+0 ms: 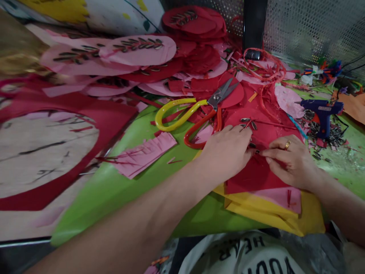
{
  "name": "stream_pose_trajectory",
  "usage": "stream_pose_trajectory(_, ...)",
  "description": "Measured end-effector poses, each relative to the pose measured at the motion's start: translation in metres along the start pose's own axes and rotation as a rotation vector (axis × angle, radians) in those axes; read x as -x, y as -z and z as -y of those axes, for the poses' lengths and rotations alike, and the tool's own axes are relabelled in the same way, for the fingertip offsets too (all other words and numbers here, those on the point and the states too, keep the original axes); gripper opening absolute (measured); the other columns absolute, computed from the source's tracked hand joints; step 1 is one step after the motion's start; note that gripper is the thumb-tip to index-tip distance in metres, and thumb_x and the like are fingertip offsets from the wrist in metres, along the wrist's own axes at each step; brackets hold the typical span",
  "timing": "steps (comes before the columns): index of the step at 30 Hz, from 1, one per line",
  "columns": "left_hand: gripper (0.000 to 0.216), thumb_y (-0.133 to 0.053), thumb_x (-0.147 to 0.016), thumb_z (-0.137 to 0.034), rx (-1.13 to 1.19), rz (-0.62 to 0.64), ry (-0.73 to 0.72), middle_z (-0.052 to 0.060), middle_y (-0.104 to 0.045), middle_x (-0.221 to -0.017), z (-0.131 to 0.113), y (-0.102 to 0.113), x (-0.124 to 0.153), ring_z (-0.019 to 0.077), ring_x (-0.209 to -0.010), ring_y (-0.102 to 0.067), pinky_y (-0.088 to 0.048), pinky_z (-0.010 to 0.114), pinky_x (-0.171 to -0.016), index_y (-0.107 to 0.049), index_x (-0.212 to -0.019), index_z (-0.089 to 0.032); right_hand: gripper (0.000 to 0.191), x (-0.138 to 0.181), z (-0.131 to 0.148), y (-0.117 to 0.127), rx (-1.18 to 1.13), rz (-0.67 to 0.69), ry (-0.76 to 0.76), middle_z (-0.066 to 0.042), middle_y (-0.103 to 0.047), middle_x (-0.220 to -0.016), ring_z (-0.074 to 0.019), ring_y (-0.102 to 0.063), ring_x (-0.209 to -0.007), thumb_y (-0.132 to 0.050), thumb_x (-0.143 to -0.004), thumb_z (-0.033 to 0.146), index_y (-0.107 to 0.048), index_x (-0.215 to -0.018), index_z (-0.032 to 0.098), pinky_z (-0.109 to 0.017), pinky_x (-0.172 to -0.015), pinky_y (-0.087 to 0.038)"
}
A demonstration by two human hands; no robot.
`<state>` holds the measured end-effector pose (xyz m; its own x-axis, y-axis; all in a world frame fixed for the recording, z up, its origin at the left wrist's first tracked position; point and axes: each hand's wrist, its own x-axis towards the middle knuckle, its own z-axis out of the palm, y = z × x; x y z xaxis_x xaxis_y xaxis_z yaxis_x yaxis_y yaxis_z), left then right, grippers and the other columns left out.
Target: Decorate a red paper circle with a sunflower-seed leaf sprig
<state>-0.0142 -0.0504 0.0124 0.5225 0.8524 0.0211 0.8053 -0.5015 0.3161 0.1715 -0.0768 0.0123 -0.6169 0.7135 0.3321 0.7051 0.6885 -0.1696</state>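
Note:
My left hand rests on a red paper sheet, fingers bent together and their tips partly hidden. Close to its thumb tip is a small dark sunflower seed. From the other side my right hand, wearing a gold ring, meets that seed with its index finger and thumb drawn together. Above the left hand, several striped seeds lie on the red paper beside a thin dark-red paper strip. Pink paper and a yellow folded sheet lie under the red sheet.
Scissors with yellow and orange handles lie left of the hands. A blue glue gun stands by loose seeds on the right. Fringed pink paper, a red cut-out frame and decorated pink ovals are to the left.

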Motion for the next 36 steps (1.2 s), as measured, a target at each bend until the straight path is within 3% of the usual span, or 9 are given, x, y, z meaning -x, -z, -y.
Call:
stream_pose_trajectory(10, 0.011, -0.053, -0.081, -0.022, -0.008, 0.031, 0.028, 0.008, -0.061, -0.087, -0.0020, 0.0020, -0.0027, 0.0258, -0.088, -0.058, -0.046, 0.035, -0.073, -0.057, -0.089, -0.014, 0.024, 0.0000, -0.0023, -0.0058, 0.078, 0.068, 0.099, -0.006, -0.062, -0.081, -0.0169, -0.052, -0.073, -0.047, -0.081, 0.016, -0.069, -0.089, 0.021, -0.032, -0.067, -0.037)
stream_pose_trajectory(36, 0.014, -0.052, -0.081, -0.021, -0.042, 0.026, 0.043, 0.009, -0.060, -0.089, -0.0025, -0.0012, -0.0016, 0.0276, -0.091, -0.057, -0.046, 0.036, -0.073, -0.054, -0.093, -0.015, 0.031, -0.0017, -0.0005, -0.0078, 0.106, 0.129, 0.092, -0.007, -0.063, -0.086, -0.0186, -0.050, -0.076, -0.042, -0.079, 0.012, -0.069, -0.094, 0.019, -0.033, -0.066, -0.035)
